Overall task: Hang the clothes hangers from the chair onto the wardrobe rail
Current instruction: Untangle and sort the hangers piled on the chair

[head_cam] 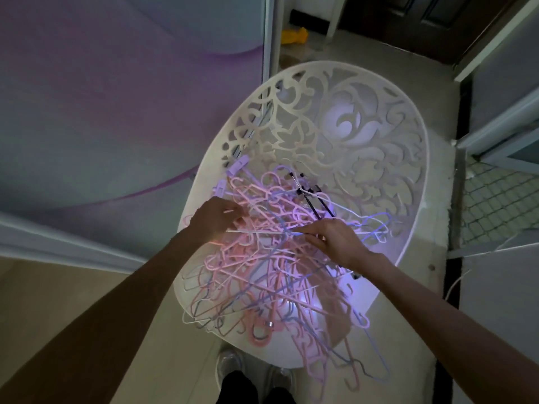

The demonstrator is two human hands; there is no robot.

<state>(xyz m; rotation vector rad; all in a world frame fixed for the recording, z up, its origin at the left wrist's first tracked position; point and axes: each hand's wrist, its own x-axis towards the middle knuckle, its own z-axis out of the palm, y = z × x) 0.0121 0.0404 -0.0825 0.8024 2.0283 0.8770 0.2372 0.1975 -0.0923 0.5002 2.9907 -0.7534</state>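
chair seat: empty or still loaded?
Loaded. A tangled heap of hangers covers the chair seat; both hands are in it.

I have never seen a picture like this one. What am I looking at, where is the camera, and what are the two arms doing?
There is no machine here. The one picture comes from a camera worn on a person's head, looking down at their own arms. Below is a white chair with a cut-out flower pattern. On its seat lies a tangled pile of hangers, mostly pink and purple. The left hand pinches a thin hanger at the pile's left edge, and the right hand grips another thin hanger near the middle.
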